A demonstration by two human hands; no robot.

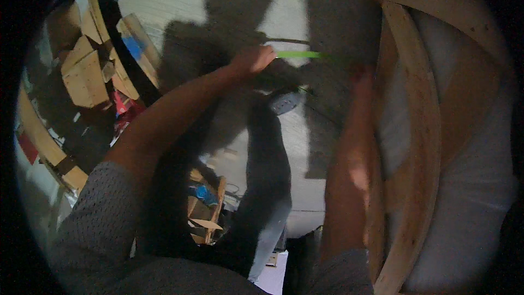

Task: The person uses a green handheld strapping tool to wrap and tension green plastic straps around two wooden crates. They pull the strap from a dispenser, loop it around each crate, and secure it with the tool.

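Observation:
My left hand (255, 59) reaches forward over the pale floor, its fingers closed on one end of a flat lime-green strip (297, 54). From there the strip runs to the right and fades into dark shadow. At the right, my right hand (361, 75) is in that shadow, beside a curved wooden frame (423, 93). Its fingers are too dark and blurred to make out. Whether the strip's far end reaches this hand cannot be seen.
Wood offcuts (84, 76) are heaped at the left next to a dark curved band. A grey shoe (285, 102) on my foot rests below the strip. Between my legs lies a box (215, 207) of scraps with a blue item. Pale cloth-like material (469, 213) shows behind the frame.

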